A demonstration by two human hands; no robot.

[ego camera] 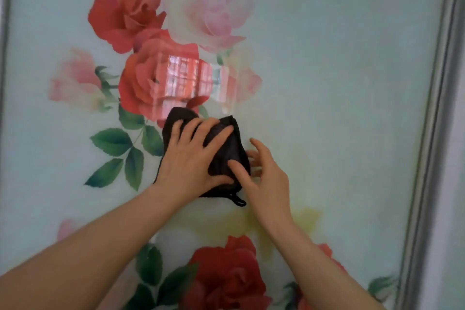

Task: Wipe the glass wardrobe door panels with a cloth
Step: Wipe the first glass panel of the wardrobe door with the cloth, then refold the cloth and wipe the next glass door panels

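Observation:
A glass wardrobe door panel (339,58), pale green with printed red and pink roses, fills the view. A dark brown cloth (232,151) is pressed against the glass near the middle, with a small loop hanging at its lower right corner. My left hand (191,158) lies flat on the cloth with fingers spread, holding it to the panel. My right hand (266,171) is at the cloth's right edge, its thumb on the fabric and its fingers apart beside it, touching the glass.
A grey metal frame (427,133) runs down the panel's right side, with another strip of frame (5,33) at the far left. A bright window reflection (191,78) shows on the glass above the cloth.

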